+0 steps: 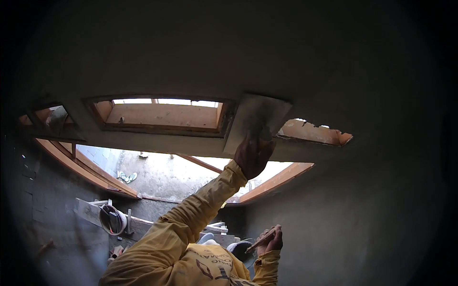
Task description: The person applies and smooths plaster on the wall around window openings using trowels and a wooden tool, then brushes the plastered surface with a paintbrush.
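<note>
My left hand (254,155) reaches up in a yellow sleeve and grips a plastering float (244,112). This large, pale rectangular float lies against the grey wall between two window openings, and its handle is mostly hidden by my fingers. Lower down, near my chest, my right hand (273,240) is closed around a thin brown flat piece (260,241), seen nearly edge-on. Whether that piece is wood or a tool, I cannot tell. A dark round container (242,249) shows partly behind it.
A wood-framed opening (162,117) lies left of the float, and a ragged-edged opening (310,132) right of it. Below, a bright doorway shows slippers (127,177) on the ground. A bucket (113,220) stands by planks (88,211) at lower left.
</note>
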A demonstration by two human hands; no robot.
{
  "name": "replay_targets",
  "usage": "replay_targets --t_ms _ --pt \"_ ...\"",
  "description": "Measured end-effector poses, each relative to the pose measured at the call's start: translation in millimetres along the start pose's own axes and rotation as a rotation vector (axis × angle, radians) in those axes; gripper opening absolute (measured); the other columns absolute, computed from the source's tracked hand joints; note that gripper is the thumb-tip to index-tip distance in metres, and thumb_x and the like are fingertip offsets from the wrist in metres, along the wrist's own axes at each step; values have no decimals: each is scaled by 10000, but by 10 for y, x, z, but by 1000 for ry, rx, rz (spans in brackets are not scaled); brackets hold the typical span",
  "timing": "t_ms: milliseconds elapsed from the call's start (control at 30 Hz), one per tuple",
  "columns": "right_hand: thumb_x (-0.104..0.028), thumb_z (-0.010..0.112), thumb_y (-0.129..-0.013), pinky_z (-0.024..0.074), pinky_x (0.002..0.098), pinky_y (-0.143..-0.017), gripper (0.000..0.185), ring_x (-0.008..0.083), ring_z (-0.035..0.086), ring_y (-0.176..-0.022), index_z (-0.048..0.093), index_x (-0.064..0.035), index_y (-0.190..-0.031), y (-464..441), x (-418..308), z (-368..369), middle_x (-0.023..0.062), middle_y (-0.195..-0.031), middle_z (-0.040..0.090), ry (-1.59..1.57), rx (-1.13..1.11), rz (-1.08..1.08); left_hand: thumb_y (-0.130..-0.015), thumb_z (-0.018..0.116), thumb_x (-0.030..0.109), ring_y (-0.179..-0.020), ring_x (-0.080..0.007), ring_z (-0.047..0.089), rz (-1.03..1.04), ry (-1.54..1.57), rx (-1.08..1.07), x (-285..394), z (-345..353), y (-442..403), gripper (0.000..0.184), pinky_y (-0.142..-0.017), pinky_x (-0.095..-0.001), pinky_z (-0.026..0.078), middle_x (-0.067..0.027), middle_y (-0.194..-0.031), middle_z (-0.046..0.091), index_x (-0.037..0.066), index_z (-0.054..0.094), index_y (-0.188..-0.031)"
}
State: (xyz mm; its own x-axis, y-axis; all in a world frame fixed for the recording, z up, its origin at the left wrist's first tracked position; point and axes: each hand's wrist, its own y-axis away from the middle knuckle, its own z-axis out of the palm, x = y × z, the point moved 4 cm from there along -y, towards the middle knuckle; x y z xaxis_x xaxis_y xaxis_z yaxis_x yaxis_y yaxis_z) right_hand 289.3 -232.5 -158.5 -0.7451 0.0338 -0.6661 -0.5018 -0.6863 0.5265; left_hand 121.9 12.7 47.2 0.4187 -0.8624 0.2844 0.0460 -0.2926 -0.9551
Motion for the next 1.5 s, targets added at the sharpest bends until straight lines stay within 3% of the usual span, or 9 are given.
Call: replay_targets --t_ms 300,367,700,800,900,1000,1167,1267,1500 --pt "-385 611 -902 465 294 -465 269 157 529 -541 534 -129 -927 51 -73 85 39 -677 548 29 9 11 -872 648 149 -750 -335 602 -274 303 -68 -161 67 25 558 -629 -411 503 -247 -1023 550 -84 383 -1305" --pt "-382 613 -902 469 290 -467 267 156 533 -549 535 -128 -927 36 -56 65 37 -681 548 28 6 13 -871 649 144 -778 -351 600 -99 127 -36 -131 59 -8 557 -636 -409 505 -253 -1032 543 -87 384 -1303" --pt "-430 599 -895 381 311 -487 254 150 466 -522 539 -183 -891 -55 2 -18 7 -657 518 81 7 -27 -875 644 128 -781 -362 602 -193 141 -155 -141 65 25 549 -649 -417 509 -262 -1045 542 -87 376 -1303" --pt "-431 596 -897 387 315 -485 256 153 471 -520 543 -180 -898 -104 20 -93 9 -657 524 79 10 -36 -880 635 127 -776 -372 600 48 -67 -30 -56 16 -4 538 -656 -422 509 -270 -1051 540 -88 374 -1299" --pt "-430 598 -897 393 315 -485 261 154 474 -520 544 -175 -908 -143 31 -143 11 -657 526 66 15 -39 -883 633 142 -783 -381 600 -1 -48 -65 -84 31 12 548 -677 -428 511 -281 -1058 539 -87 363 -1301" --pt "-428 601 -897 394 312 -485 265 152 473 -520 542 -170 -918 -163 22 -150 12 -657 525 65 14 -45 -865 643 74 -842 -408 601 39 -26 -100 -107 63 32 369 -674 -468 521 -337 -1207 461 28 533 -1213" --pt "-423 602 -899 390 308 -485 266 147 470 -522 540 -166 -925 -142 -1 -139 13 -658 523 77 9 -44 -874 641 154 -731 -370 585 -182 141 -118 -168 81 68 575 -654 -439 500 -257 -986 553 -79 350 -1311" --pt "-421 601 -900 388 305 -484 262 144 469 -521 539 -167 -924 -175 12 -182 13 -659 522 63 15 -57 -876 641 158 -704 -365 576 -342 293 -143 -156 50 -6 560 -640 -441 501 -244 -948 559 -69 357 -1303" --pt "-423 607 -900 394 301 -472 265 142 471 -506 544 -165 -907 -198 9 -193 12 -643 521 53 18 -53 -874 635 161 -774 -374 628 -324 215 -108 -140 56 -14 496 -655 -444 507 -249 -916 602 -93 418 -1240"
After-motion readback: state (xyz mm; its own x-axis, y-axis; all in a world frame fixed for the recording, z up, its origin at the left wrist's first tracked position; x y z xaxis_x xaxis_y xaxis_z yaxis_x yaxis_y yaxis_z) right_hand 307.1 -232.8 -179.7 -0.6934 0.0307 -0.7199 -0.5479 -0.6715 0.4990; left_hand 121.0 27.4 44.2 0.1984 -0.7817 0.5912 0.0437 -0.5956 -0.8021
